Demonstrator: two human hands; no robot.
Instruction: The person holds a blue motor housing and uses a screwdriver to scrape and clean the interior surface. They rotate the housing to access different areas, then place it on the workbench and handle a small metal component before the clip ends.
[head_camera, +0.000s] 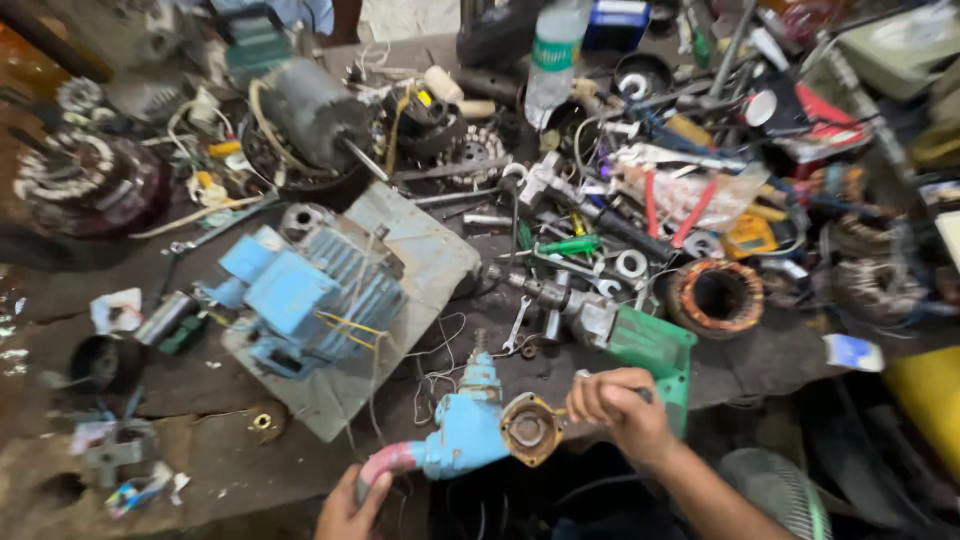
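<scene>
My left hand (350, 505) grips the pink curved pipe end of a small light-blue pump body (468, 432) at the bench's near edge. The pump's round rusty brass-coloured opening (530, 430) faces right. My right hand (620, 405) is closed around a thin tool whose tip meets that opening. Just behind my right hand lies a green power drill (640, 345) with a metal chuck.
A larger light-blue electric motor (310, 295) sits on a grey plate to the left. A copper-wound stator ring (716, 297), pliers with red handles (680, 210), spanners, a plastic bottle (552, 55), wires and motor parts crowd the dark bench. A fan grille (785, 490) stands at lower right.
</scene>
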